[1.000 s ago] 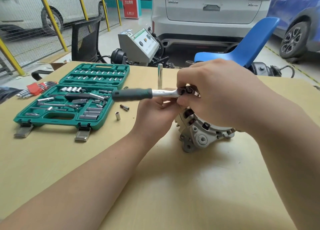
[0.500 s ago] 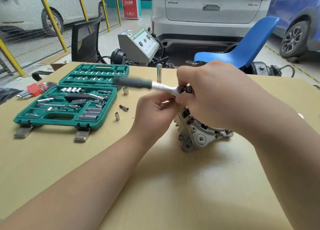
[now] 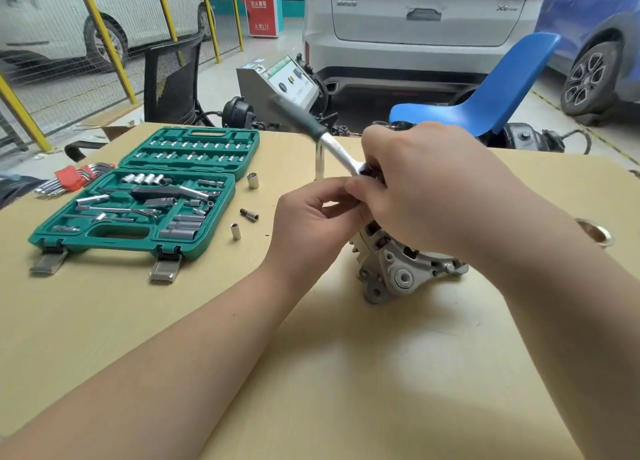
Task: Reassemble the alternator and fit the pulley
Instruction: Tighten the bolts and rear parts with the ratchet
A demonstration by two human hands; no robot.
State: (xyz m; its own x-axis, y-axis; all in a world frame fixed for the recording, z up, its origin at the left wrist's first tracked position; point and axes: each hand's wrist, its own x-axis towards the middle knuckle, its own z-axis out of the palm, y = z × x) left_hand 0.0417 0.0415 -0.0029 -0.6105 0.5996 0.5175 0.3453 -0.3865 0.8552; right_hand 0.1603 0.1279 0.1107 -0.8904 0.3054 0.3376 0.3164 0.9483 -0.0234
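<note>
Taking the alternator (image 3: 398, 269) as the mark, the open green socket case (image 3: 138, 200) lay well to its left on the table (image 3: 311, 373), with a few loose sockets (image 3: 253, 180) between case and alternator. The left hand (image 3: 311, 224) sat just left of the alternator's top, fingers curled and pinching something at the crown; what exactly, I could not tell. The ratchet (image 3: 332, 148) stood over the top, its dark handle blurred and slanting up to the left. The right hand (image 3: 426, 186) covered the ratchet's head, fingers curled round it. The alternator itself rested tilted on the table beneath both hands. To my eye a fastener at the top was being run down; the next move called for steadying the body and swinging the handle squarely
</note>
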